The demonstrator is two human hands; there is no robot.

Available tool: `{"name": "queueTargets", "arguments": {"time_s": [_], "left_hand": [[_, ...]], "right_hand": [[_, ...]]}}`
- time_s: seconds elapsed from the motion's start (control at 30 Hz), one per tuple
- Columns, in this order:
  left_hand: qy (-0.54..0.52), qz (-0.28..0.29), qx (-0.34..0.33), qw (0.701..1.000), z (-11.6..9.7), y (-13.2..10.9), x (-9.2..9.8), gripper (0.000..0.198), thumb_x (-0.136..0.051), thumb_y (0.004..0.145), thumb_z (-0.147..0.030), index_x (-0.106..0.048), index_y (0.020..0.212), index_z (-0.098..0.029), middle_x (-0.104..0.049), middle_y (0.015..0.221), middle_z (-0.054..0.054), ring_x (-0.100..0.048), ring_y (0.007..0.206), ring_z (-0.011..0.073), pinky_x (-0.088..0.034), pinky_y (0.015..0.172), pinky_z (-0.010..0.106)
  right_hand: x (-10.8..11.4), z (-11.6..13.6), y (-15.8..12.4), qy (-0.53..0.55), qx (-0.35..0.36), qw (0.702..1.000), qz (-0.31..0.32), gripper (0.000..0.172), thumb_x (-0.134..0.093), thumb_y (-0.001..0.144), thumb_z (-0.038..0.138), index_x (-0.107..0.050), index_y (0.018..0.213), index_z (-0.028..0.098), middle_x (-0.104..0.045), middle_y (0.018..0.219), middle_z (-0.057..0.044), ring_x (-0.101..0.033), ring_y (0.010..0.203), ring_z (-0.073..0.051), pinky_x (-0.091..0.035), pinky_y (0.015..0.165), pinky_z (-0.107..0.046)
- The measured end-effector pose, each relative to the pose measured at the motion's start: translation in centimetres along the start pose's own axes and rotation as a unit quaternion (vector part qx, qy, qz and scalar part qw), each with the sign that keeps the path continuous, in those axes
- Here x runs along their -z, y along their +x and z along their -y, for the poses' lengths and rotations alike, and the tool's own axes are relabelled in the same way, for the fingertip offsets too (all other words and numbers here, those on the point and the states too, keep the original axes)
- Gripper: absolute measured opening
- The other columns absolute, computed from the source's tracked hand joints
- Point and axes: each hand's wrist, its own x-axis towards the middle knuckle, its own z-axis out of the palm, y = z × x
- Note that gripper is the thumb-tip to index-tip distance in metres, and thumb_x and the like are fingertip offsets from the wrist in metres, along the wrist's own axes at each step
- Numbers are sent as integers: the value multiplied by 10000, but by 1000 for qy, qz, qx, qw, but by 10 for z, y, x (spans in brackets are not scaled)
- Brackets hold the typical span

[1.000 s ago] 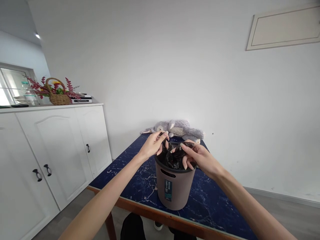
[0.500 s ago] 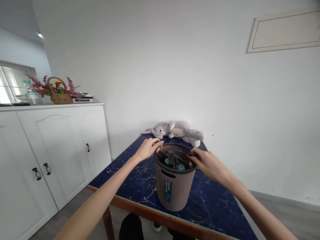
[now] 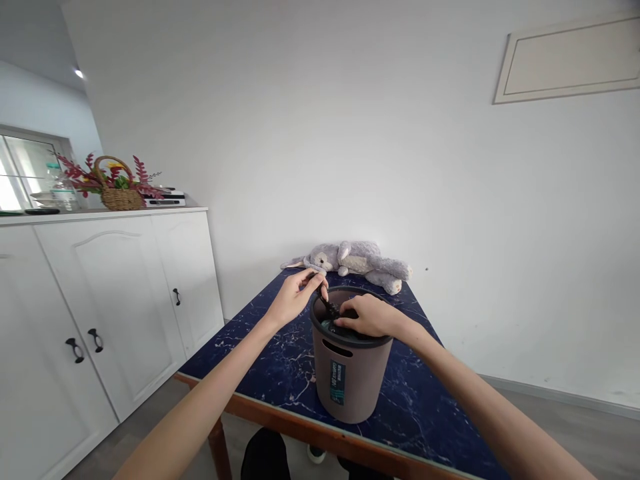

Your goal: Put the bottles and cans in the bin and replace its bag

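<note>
A brown bin [image 3: 350, 383] with a dark rim and a green label stands upright near the front edge of the blue marbled table [image 3: 265, 357]. Inside it lies a black plastic bag [image 3: 332, 311], partly hidden by my fingers. Above the bin's left rim, my left hand [image 3: 300, 293] pinches a pulled-up end of the bag. My right hand [image 3: 367, 316] is over the bin's opening, its fingers closed on the bag beside the twisted part.
A grey plush rabbit [image 3: 357, 259] lies along the table's back edge by the wall. To the left, a white cabinet [image 3: 120, 293] bears a flower basket [image 3: 121, 198] and a clear bottle [image 3: 63, 190].
My right hand has moved left from the bin's right rim to over the opening and holds the bag lower down. My left hand stays near the left rim, slightly higher.
</note>
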Motion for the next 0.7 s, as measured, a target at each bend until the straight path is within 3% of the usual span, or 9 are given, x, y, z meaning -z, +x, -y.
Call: {"name": "queueTargets", "arguments": {"time_s": [0.1,0.17,0.23,0.33,0.43,0.53,0.63,0.7], "left_hand": [[6,-7,2,1000,-3,-8,2,406,-500,1063,-550,-693,956,-209,-776,1008,67,-716,1004,224,-509,1020,338],[3,-42,27,999,3,-16,4,405,-512,1053,-581,-699,1154,-235,-748,1226,84,-682,1168,233,-502,1042,323],[-10,-95,75,993,19,-28,7,478,-484,1050,-624,-626,1339,-271,-695,1362,91,-647,1255,232,-504,1037,312],[-15,-166,162,973,60,-53,11,566,-414,1043,-686,-609,1329,-238,-689,1369,115,-658,1234,244,-524,994,327],[32,-173,253,951,107,-83,11,610,-396,1010,-736,-639,1205,-212,-730,1263,121,-690,1165,264,-543,960,357],[62,-158,283,944,142,-112,9,593,-434,971,-744,-663,1083,-208,-757,1169,131,-704,1117,305,-533,988,420],[83,-142,291,943,164,-133,4,574,-470,925,-756,-672,999,-224,-774,1097,117,-712,1096,323,-517,1016,442],[95,-129,294,942,175,-144,0,571,-480,899,-764,-676,966,-231,-779,1061,111,-720,1075,327,-524,996,437]], "right_hand": [[1,-4,2,17,13,1000,-2,144,-721,900,387,-774,896,254,-761,888,-68,-680,821,-258,-405,670,-324],[5,-9,-1,31,16,999,-4,181,-675,931,403,-767,912,248,-760,909,-59,-666,787,-232,-417,670,-320],[10,-15,-6,63,17,998,-11,276,-610,973,468,-749,892,244,-754,927,-45,-647,759,-208,-433,669,-318],[18,-21,-12,194,-8,980,-51,411,-606,961,608,-717,833,233,-721,882,-25,-623,771,-194,-459,696,-322],[25,-19,-14,380,-49,916,-116,453,-730,864,668,-714,876,215,-712,891,-22,-637,842,-196,-490,756,-321],[35,-9,-13,528,-52,828,-182,473,-869,747,622,-706,895,203,-710,876,-14,-641,817,-179,-504,748,-298],[51,-5,-10,594,-23,763,-254,460,-933,674,556,-688,855,210,-687,803,12,-618,743,-155,-509,705,-279],[63,-10,-8,600,-1,739,-307,410,-920,688,510,-685,856,218,-689,802,14,-630,750,-158,-536,728,-286]]}}
